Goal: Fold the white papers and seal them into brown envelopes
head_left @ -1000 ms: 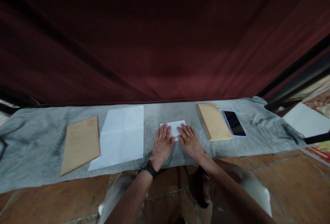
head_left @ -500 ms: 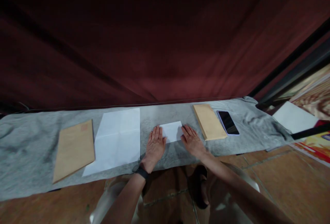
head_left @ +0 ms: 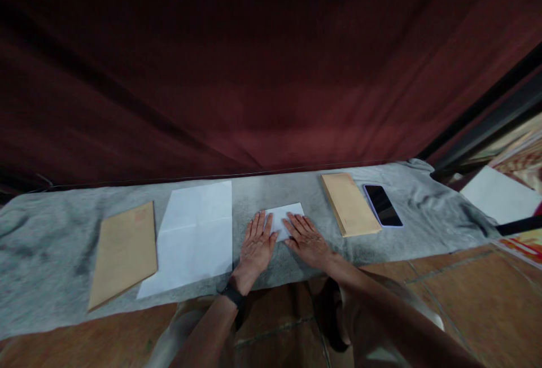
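The folded white paper (head_left: 290, 215) lies flat near the middle of the desk (head_left: 423, 221), closer to the front edge than the back, on the grey cloth (head_left: 42, 244) that covers the whole top. Both hands rest on its near part. The left hand (head_left: 256, 246) lies palm down with its fingertips on the paper's left near corner. Its grip is open, the fingers straight and slightly spread, holding nothing. The right hand (head_left: 307, 239) lies palm down over the paper's near edge, its fingers pointing left towards the other hand. Its grip is open too, flat on the sheet. The two hands sit just beside each other, the fingertips nearly meeting. A black wristband (head_left: 232, 296) circles the left wrist at the desk's front edge.

To the left of the hands lies a large white sheet (head_left: 192, 235), unfolded and showing creases, reaching from near the back edge to the front edge. Beside it, towards the left end, lies a brown envelope (head_left: 124, 252), turned at a slant. To the right of the folded paper sits a stack of brown envelopes (head_left: 350, 204), and a phone (head_left: 383, 205) lies screen up, dark, just beside the stack. A dark red curtain (head_left: 254, 74) hangs behind the back edge.
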`<state>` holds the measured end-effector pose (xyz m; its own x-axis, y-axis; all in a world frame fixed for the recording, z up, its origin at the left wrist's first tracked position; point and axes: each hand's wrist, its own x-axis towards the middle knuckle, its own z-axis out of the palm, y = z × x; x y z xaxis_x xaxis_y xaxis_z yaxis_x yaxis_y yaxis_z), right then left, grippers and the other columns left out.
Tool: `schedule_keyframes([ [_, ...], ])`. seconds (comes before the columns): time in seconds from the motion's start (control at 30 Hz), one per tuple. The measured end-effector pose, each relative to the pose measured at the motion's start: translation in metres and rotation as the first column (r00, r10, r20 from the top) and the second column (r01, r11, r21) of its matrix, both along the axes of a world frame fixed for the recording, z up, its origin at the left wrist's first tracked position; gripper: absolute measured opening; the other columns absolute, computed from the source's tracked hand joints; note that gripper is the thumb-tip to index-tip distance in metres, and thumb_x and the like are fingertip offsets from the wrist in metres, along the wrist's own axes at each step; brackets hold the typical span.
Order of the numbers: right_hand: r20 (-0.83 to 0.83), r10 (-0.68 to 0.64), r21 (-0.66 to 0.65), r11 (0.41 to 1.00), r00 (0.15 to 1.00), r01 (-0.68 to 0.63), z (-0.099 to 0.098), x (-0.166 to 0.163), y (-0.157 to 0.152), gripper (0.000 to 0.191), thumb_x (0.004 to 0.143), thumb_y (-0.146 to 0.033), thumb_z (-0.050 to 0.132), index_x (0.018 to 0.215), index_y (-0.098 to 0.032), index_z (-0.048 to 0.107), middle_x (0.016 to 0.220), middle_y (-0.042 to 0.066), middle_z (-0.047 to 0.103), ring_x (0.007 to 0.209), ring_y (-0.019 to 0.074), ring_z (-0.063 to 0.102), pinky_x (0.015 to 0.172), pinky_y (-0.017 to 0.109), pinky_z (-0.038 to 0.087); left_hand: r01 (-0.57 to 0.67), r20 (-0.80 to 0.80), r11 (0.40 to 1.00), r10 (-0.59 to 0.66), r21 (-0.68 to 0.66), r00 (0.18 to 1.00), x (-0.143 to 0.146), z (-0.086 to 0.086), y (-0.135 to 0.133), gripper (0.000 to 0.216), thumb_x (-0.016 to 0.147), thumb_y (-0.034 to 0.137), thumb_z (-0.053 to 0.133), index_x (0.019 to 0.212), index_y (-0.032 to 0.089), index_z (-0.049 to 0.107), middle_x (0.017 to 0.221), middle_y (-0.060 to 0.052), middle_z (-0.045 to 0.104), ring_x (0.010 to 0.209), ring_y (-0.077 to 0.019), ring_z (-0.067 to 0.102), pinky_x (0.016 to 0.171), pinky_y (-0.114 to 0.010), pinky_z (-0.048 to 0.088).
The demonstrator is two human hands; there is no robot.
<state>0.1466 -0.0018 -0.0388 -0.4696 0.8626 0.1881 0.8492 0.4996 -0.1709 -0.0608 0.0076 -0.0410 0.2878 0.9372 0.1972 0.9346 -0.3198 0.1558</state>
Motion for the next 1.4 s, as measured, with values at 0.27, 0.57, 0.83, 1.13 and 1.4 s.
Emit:
schedule_keyframes([
  [0.27,0.050,-0.024,-0.017,1.000,0.998,0.025,0.013,0.022,0.008,0.054,0.100,-0.036,0.050,0.149,-0.014,0.048,0.159,0.015,0.040,0.147,0.0285,0.039,0.123,0.049,0.027,-0.004,0.019,1.000,0.004,-0.010,1.000,-0.005,0.014,0.005,0.055,0.103,0.037,0.032,0.150,0.011,0.045,0.156,-0.015,0.046,0.147,-0.0269,0.041,0.120,-0.046,0.035],
  [0.57,0.138,0.137,-0.093,0.988,0.981,-0.125,0.033,0.011,0.012,0.047,0.095,-0.012,0.049,0.141,-0.014,0.056,0.153,0.017,0.049,0.136,0.0276,0.053,0.115,0.042,0.041,-0.050,0.026,0.997,0.052,-0.053,0.998,0.000,0.030,0.010,0.047,0.099,0.023,0.036,0.141,0.014,0.056,0.150,-0.012,0.054,0.138,-0.0281,0.051,0.112,-0.047,0.043],
  [0.83,0.084,0.109,-0.177,0.980,0.990,-0.093,0.057,0.014,0.023,0.044,0.093,-0.006,0.047,0.128,-0.025,0.066,0.133,0.008,0.068,0.114,0.0231,0.068,0.101,0.037,0.050,-0.028,0.319,0.993,0.064,-0.118,0.946,-0.006,0.032,0.019,0.045,0.102,0.036,0.037,0.128,0.016,0.067,0.142,-0.011,0.062,0.137,-0.0259,0.052,0.115,-0.048,0.042],
  [1.13,-0.620,-0.223,-0.325,0.946,0.752,0.013,0.068,0.041,0.056,0.029,0.095,-0.041,0.056,0.106,-0.023,0.075,0.092,0.002,0.077,0.079,0.0195,0.071,0.067,0.028,0.055,0.232,0.886,0.893,0.290,-0.387,0.361,-0.017,0.063,0.027,0.049,0.084,0.059,0.064,0.103,0.015,0.074,0.101,-0.008,0.077,0.097,-0.0243,0.070,0.089,-0.036,0.055],
  [1.4,-0.520,-0.285,-0.217,0.956,0.805,0.199,0.043,0.027,0.066,0.035,0.096,-0.028,0.047,0.120,-0.019,0.071,0.116,0.011,0.073,0.105,0.0243,0.069,0.095,0.038,0.054,0.159,0.765,0.765,0.558,-0.625,0.321,-0.007,0.035,0.022,0.028,0.086,0.049,0.058,0.083,0.021,0.058,0.067,0.001,0.067,0.049,-0.0160,0.064,0.046,-0.027,0.045],
])
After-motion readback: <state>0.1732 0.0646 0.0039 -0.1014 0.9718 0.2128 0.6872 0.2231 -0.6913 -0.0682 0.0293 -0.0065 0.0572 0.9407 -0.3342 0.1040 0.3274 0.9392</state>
